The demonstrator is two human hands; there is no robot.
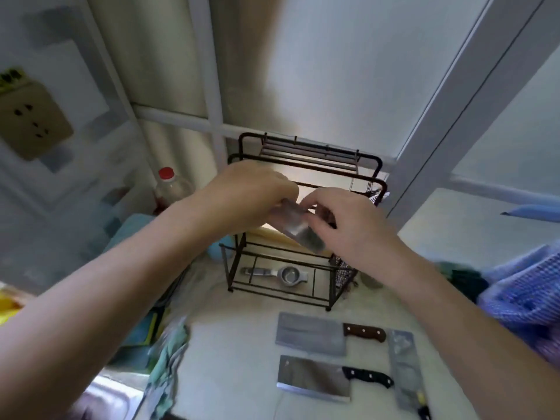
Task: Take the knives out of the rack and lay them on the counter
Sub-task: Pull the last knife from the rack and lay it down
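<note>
A black wire rack [306, 165] stands on the counter [236, 344] against the window. In front of its upper tier both hands hold a steel cleaver [298, 230], blade tilted down to the right. My left hand [251, 192] grips the blade's upper left end; my right hand [342, 222] is closed on the handle end, which is hidden. Three knives lie on the counter below: a cleaver with a brown handle [312, 333], a cleaver with a black handle [313, 378], and a third blade [404, 365] lying lengthwise at the right.
A metal squeezer [281, 275] lies on the rack's bottom shelf. A red-capped bottle [171, 187] stands at the left, a blue cloth [527, 298] at the right, a green rag [168, 356] and a sink edge [115, 392] at the lower left. A wall socket [33, 122] is far left.
</note>
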